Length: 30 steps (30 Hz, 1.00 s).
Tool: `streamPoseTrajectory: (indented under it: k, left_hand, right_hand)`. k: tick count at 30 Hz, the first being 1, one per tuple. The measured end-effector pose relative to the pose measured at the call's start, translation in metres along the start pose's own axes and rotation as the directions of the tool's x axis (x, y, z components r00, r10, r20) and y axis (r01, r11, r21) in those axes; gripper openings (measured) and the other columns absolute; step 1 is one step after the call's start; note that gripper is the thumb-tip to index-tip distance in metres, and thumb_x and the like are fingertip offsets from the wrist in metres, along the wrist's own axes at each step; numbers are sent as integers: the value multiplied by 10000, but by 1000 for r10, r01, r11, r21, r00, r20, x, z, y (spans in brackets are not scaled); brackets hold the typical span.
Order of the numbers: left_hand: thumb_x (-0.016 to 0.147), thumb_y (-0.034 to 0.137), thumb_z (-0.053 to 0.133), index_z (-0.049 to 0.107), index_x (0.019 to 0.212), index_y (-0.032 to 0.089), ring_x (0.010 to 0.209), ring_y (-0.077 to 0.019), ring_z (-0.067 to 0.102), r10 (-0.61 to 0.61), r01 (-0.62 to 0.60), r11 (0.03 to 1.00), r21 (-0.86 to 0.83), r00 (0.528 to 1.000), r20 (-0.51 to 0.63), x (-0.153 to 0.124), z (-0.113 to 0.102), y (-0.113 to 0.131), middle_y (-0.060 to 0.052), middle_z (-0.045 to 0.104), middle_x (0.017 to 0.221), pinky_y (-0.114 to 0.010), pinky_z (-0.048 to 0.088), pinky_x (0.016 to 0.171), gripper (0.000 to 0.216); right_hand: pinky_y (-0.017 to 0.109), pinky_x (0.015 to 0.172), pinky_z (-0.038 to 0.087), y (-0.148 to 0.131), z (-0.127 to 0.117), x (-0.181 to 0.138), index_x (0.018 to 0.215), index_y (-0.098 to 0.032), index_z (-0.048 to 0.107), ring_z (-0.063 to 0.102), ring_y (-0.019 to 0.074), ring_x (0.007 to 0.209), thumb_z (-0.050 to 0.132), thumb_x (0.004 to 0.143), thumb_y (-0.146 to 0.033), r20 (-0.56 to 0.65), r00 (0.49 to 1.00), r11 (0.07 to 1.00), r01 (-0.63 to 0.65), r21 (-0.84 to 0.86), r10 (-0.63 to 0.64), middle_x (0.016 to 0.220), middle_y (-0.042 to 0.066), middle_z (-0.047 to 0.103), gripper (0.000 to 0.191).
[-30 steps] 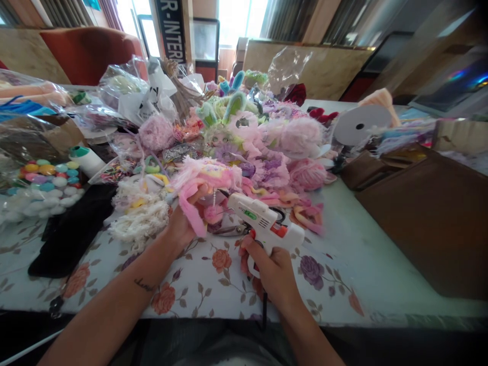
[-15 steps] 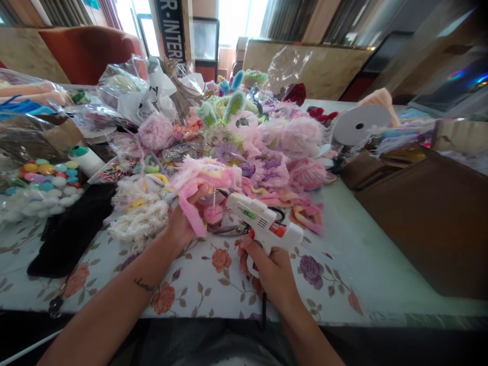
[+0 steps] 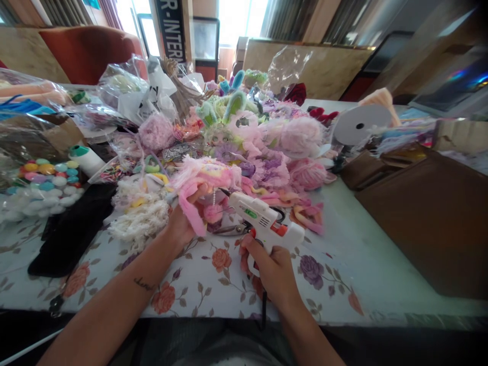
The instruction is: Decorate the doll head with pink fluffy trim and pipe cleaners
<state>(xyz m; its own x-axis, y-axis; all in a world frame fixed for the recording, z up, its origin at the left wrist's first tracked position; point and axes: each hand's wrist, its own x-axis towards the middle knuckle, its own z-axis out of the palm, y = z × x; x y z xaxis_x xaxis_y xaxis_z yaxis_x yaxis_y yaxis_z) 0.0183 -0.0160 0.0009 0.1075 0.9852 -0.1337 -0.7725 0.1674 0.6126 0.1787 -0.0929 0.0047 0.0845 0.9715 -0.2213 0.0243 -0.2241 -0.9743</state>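
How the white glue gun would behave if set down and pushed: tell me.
The glue gun is probably stiff: its body looks like hard plastic. It may tip, its bulky body sitting above a slim handle. The black cord below the right hand, apparently its own, could drag.

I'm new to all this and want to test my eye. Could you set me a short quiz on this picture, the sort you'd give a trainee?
1. Multiple choice: what does the right hand hold?
A) a pair of scissors
B) a white glue gun
C) a ball of yarn

2. True or false: in the picture, the flat white spool is to the left of the glue gun.

3. Fill in the colour: the left hand holds a fluffy piece that is mostly ____.

Key: 1. B. 2. False; the flat white spool is to its right. 3. Pink.
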Motion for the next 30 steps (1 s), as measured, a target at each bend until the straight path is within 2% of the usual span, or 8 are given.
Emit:
streamPoseTrajectory:
  k: [3,11,15,19,27,30]
  left_hand:
    - [738,153,737,650,822,187,669,-176,686,8,-8,1000,-2,1000,-28,-1,2,1,-25,714,794,-255,554,555,126]
    - [724,129,747,614,736,184,586,-150,663,14,-14,1000,-29,1000,0,-1,3,2,8,671,672,-224,524,501,145]
    - [733,148,742,620,781,188,613,-170,670,11,-11,1000,-22,1000,8,-1,4,2,-13,682,715,-237,513,482,137]
    - [742,123,722,598,738,182,502,-117,591,17,-17,1000,-14,1000,-3,-1,3,2,24,625,638,-207,443,420,137]
    - [752,131,711,641,795,184,668,-168,678,26,-26,1000,-3,998,-54,0,4,3,-12,692,761,-243,540,556,98]
    - [753,120,709,633,774,183,594,-143,645,43,-44,999,-9,999,-29,0,3,2,7,666,702,-223,505,501,101]
  right_hand:
    - [225,384,388,1,0,1,613,-196,566,493,125,398,631,785,-413,-15,1000,1000,10,21,-10,444,-10,552,285]
    - [206,384,383,-1,2,-1,600,-196,559,473,104,382,632,784,-387,-17,1000,1000,-9,20,9,431,-22,540,275]
    - [208,384,386,-1,1,-1,599,-197,556,472,104,378,626,789,-387,-17,1000,1000,-10,23,11,427,-20,541,278]
    - [208,390,390,-1,1,-2,597,-195,558,456,99,369,632,787,-378,10,1000,1000,-14,13,13,411,-24,528,274]
    - [209,411,390,1,0,0,620,-189,558,476,105,399,625,787,-373,-9,1000,1000,3,31,-3,443,-18,552,257]
    - [210,421,397,-1,1,-1,618,-192,552,481,107,406,629,785,-364,3,1000,1000,4,23,-4,431,-20,539,252]
